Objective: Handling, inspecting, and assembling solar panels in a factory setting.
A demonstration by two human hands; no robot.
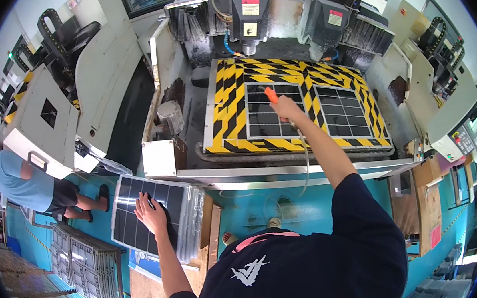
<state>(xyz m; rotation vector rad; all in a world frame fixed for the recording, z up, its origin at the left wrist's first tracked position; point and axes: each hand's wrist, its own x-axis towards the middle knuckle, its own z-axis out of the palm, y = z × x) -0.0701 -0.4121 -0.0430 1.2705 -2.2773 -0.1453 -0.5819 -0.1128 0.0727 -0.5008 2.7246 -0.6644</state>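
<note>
Panels (152, 215) lie stacked on the worktop (149, 292) at lower left, the left hand (151, 213) flat on the top one with fingers spread, while the right hand (286, 109), reaching well ahead over the machine bed (230, 118), grips an orange-handled air gun (271, 95).

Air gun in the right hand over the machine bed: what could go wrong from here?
1. The right hand holds the orange-tipped air gun close over the dark panels on the striped bed; the tip might scratch one.
2. Its hose hangs over the bed's front edge and could snag.
3. The left hand rests flat on the panel stack; leaning there might crack or shift it.
</note>
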